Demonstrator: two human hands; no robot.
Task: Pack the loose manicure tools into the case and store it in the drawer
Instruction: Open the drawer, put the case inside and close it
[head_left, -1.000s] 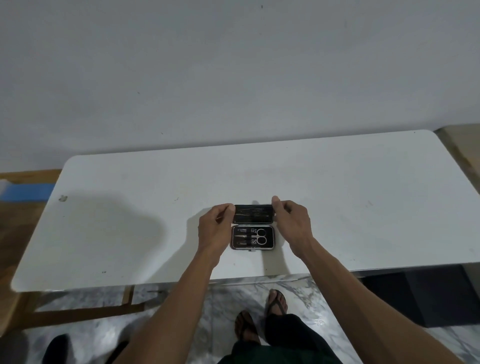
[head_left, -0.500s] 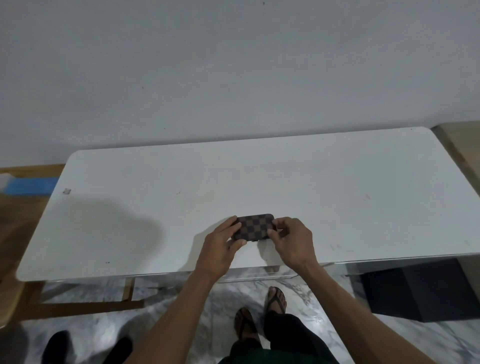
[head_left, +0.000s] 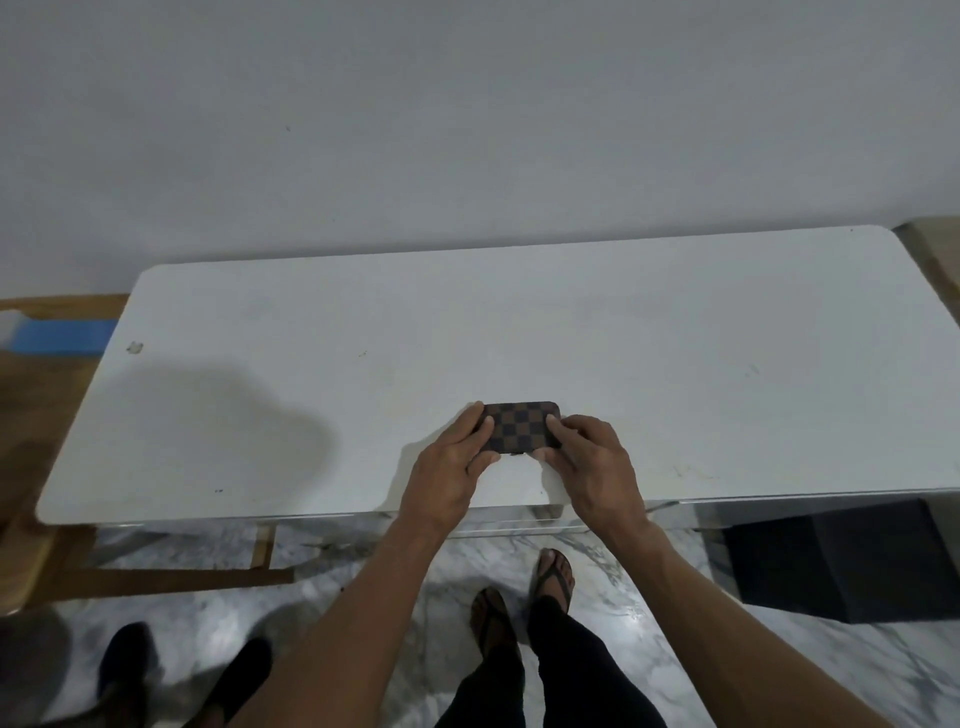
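The manicure case (head_left: 521, 425), brown with a dark checker pattern, lies closed on the white table (head_left: 675, 364) near its front edge. My left hand (head_left: 452, 467) grips the case's left end, fingers on top and thumb at the near side. At the right end, my right hand (head_left: 592, 462) presses down with its fingers on the lid. The tools are hidden inside the closed case. No loose tools show on the table. The drawer front (head_left: 519, 519) is partly visible under the table edge, below my hands.
A white wall stands behind the table. A blue box (head_left: 62, 335) sits on a wooden surface at the far left. A black box (head_left: 841, 561) stands on the marble floor under the table's right side. My sandalled feet and another person's dark shoes (head_left: 124, 670) are below.
One second ago the case lay open with scissors and tools showing. Both hands folded the lid shut, and they now press on the closed case.
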